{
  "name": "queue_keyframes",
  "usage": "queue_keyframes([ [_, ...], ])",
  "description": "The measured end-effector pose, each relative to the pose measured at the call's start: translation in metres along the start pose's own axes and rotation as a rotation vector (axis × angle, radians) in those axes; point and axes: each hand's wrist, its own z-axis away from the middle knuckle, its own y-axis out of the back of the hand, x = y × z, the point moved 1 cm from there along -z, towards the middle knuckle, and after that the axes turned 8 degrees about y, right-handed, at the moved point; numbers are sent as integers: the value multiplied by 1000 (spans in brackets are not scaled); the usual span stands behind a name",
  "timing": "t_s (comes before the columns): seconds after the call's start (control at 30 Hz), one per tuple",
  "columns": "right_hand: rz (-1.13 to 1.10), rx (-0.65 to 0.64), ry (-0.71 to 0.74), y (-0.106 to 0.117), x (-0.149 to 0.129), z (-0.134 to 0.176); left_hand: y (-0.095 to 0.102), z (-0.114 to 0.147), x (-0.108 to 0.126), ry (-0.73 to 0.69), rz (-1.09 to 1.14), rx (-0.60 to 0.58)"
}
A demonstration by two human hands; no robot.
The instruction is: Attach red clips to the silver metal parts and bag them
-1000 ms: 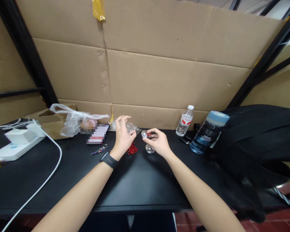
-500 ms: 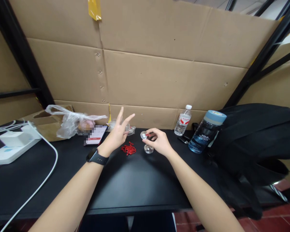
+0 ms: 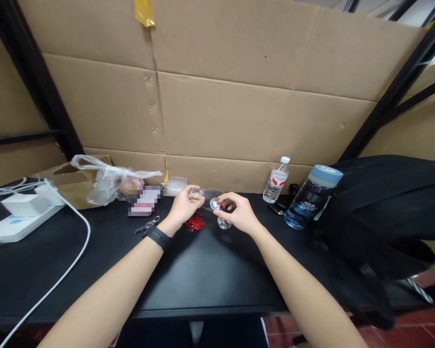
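Note:
My right hand is closed in a pinch on a clear suction cup, with a bit of red showing at the fingertips. Just below it, more clear round cups rest on the black table. My left hand, with a dark watch on its wrist, has its fingers closed at a thin clear plastic bag; its fingertips are partly hidden. A small heap of red pieces, too small to make out fully, lies beside the left hand, partly covered by it.
At the left are a phone, a keyring, a knotted plastic bag and a white power strip with a cable. To the right stand a water bottle, a blue-lidded bottle and a black backpack. Cardboard walls the back.
My left hand has closed from spread fingers and come down and right to the clear bag, which now stretches toward the right hand. The keyring has come into view. My right hand keeps its pinch.

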Motion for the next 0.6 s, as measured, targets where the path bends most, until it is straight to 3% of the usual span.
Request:
queue_keyframes([
  [0.37,41,-103,-93,-4,-3,3,-24,13,1,180,321,-68],
  [0.6,109,-3,-75,-3,5,1,-29,20,13,198,387,-214],
])
